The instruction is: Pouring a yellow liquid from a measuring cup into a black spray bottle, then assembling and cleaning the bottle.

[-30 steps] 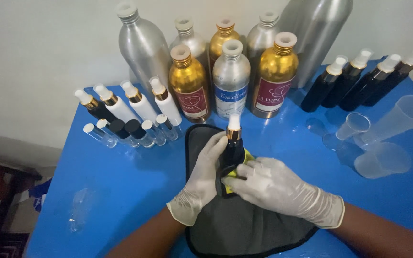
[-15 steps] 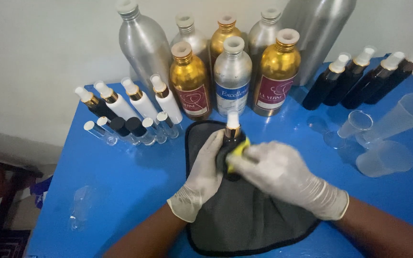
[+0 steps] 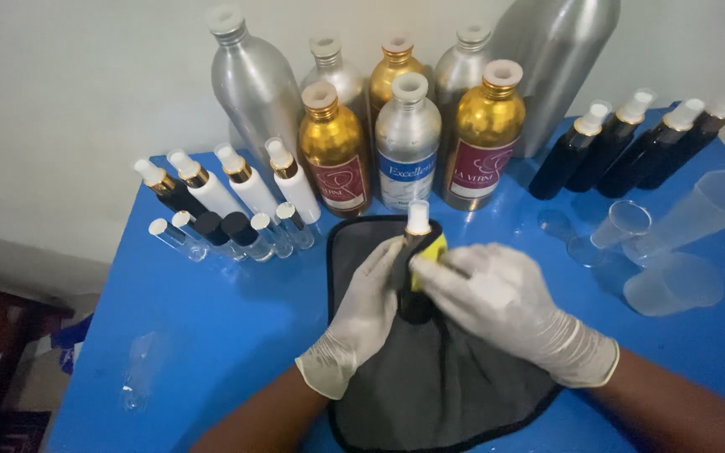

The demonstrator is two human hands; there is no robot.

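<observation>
Left hand (image 3: pixel 368 304) grips dark bottle (image 3: pixel 414 277); right hand (image 3: pixel 497 300) presses yellow label (image 3: pixel 431 252).

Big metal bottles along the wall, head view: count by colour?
Silver bottles: 5
Gold bottles: 3
Total: 8
</observation>
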